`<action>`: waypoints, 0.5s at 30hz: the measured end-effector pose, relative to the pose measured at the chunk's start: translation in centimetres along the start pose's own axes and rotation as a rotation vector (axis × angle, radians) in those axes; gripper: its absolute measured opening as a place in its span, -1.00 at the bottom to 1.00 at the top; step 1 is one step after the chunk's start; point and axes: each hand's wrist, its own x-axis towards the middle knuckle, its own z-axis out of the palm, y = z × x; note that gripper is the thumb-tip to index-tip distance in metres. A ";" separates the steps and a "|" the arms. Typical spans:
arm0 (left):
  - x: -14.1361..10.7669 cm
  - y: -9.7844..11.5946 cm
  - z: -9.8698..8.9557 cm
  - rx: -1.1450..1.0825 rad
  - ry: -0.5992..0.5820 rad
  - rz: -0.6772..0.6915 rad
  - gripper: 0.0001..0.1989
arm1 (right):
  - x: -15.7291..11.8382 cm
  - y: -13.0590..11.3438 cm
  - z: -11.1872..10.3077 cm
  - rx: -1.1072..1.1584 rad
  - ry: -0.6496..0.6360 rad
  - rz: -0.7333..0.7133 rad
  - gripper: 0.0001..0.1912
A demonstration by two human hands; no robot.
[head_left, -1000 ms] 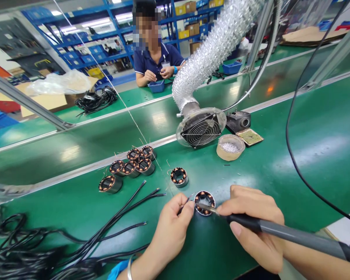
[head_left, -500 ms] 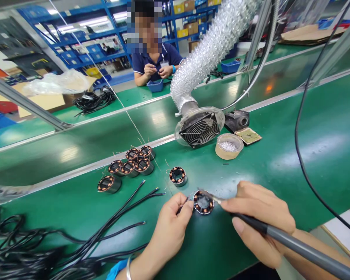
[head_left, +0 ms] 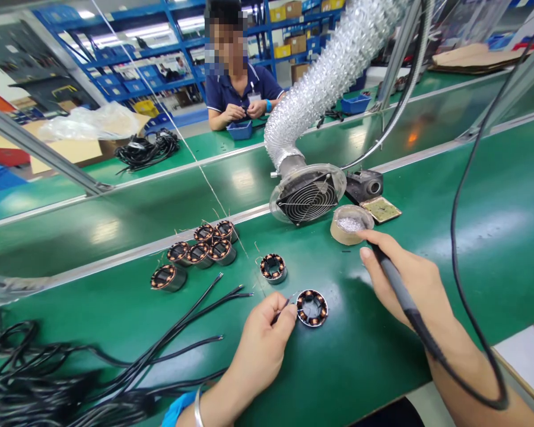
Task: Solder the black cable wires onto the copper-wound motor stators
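My left hand (head_left: 269, 329) pinches the end of a black cable (head_left: 281, 312) against the left rim of a motor stator (head_left: 312, 308). This stator is a metal ring with copper coils inside, lying on the green bench. Closed around a dark-handled soldering iron (head_left: 394, 279), my right hand (head_left: 412, 284) is beside a round tan tub (head_left: 347, 235) of silvery bits. The iron's tip is hidden behind my fingers at the tub's rim. Another stator (head_left: 273, 269) stands just behind the one at my left hand.
Several stators (head_left: 199, 254) cluster at the left, near a heap of black cables (head_left: 35, 379). A fume-extractor fan (head_left: 310, 198) hangs from a silver duct (head_left: 320, 89). An iron stand (head_left: 365, 185) is behind the tub. The iron's cord loops at right. A co-worker (head_left: 244, 89) sits across.
My right hand has moved the soldering iron away from the stator, up and right to the tub. My left hand stays at the stator with the cable.
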 end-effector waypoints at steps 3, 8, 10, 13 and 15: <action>0.0 0.0 0.0 -0.002 -0.012 0.003 -0.65 | -0.3 -1.0 0.1 0.179 0.000 -0.052 -0.77; 0.0 0.0 -0.1 -0.029 -0.004 0.003 -0.64 | -0.4 -2.8 1.3 0.512 -0.200 -0.344 -0.82; 0.0 0.1 -0.1 -0.050 -0.005 0.003 -0.62 | -0.1 -3.3 1.9 0.563 -0.285 -0.406 -0.79; 0.0 -0.1 -0.1 -0.063 -0.009 0.007 -0.62 | 0.4 -3.6 2.6 0.592 -0.333 -0.470 -0.74; 0.0 -0.3 -0.1 -0.076 -0.020 0.008 -0.62 | 0.6 -3.8 3.0 0.615 -0.360 -0.513 -0.72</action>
